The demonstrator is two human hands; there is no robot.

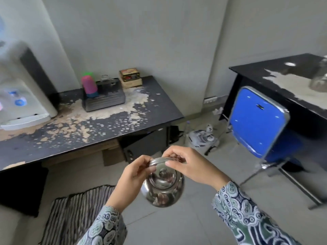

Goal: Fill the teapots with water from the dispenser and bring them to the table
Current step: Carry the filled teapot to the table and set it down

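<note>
At the lower centre of the frame a steel teapot [162,187] was held above the floor, its handle [161,160] gripped from either side by the left hand [136,171] and the right hand [190,164], fingers curled round it. The lid was seen seated on the pot. Whether water was inside could not be told. Further off, at the left edge, the dispenser [19,92] stood on a worn black desk [92,124]; a second table [290,85] was seen at the upper right, behind a blue chair [256,121]. The carrying step was judged to be in hand; a level, steady walk was called for next.
</note>
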